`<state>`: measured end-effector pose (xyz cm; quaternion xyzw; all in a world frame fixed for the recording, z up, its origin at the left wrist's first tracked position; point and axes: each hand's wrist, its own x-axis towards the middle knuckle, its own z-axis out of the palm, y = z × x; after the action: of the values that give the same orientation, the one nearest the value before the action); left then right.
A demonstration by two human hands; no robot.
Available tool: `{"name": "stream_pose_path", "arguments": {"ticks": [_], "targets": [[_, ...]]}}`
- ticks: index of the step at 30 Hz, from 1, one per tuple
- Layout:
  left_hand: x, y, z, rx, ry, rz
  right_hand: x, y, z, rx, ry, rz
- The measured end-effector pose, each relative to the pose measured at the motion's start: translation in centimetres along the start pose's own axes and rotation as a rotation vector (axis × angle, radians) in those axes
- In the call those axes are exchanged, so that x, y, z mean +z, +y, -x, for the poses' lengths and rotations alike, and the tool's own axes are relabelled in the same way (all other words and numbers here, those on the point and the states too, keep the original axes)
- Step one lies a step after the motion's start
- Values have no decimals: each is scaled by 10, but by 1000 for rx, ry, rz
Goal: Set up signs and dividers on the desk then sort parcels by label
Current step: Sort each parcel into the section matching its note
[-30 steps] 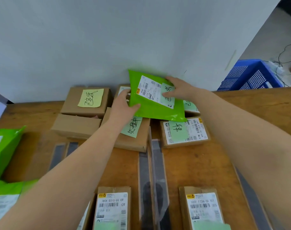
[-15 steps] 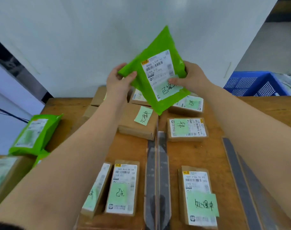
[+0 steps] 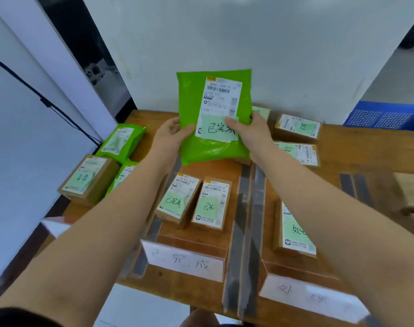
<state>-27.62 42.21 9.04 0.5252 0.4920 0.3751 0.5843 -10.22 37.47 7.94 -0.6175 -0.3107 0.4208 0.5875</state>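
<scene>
As both hands [image 3: 170, 135] [image 3: 250, 133] pinched the green plastic mailer bag [image 3: 214, 138] mid-frame, I needed to read its pale handwritten note [image 3: 216, 131] before choosing a bay.

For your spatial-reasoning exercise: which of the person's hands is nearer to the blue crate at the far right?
Right. The right hand grips the green parcel's right edge, on the side toward the blue crate. The left hand grips the parcel's left edge, farther away.
</scene>
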Motion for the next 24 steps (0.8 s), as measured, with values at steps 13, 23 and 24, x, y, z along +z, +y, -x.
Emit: {"name": "stream_pose_path", "arguments": {"ticks": [13,23,24], "targets": [[-79,-78,5,-85,-42,-439,75,78,51,263,15,294],[-93,-129,7,-216,-147,-632,94,111,74,415,-75,742],[-93,-132,7,-216,-154,-648,95,114,75,435,-82,778]]}}
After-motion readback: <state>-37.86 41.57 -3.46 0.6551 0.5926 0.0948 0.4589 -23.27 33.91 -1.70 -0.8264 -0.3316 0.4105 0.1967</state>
